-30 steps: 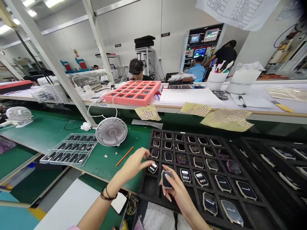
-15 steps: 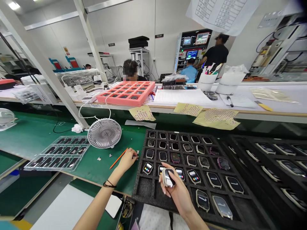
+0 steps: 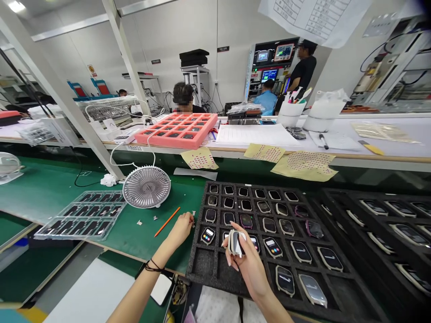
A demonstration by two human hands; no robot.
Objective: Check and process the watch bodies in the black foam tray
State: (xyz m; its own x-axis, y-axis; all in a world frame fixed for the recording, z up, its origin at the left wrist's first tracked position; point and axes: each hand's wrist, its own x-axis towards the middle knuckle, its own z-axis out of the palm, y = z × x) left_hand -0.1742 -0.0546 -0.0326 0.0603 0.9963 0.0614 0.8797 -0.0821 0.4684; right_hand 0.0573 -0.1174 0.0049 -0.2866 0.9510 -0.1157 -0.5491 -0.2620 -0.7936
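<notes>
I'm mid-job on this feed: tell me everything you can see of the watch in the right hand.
The watch is a rounded-rectangular body with a pale, metallic-looking frame and a dark, glossy face; no strap shows. Bright glare covers part of the face, so whether the screen is lit can't be told. It is tilted, raised above the near part of the black tray, gripped between the thumb and fingers of the right hand, which hide part of it.

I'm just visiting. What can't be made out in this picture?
Whether the left hand grips anything: head view, the hand hides its underside.
What the held watch displays: head view, glare and the right hand obscure it.
Wording on the hanging sheet: head view, too small.
Rest of the far-right tray: head view, cut by picture's edge.
</notes>
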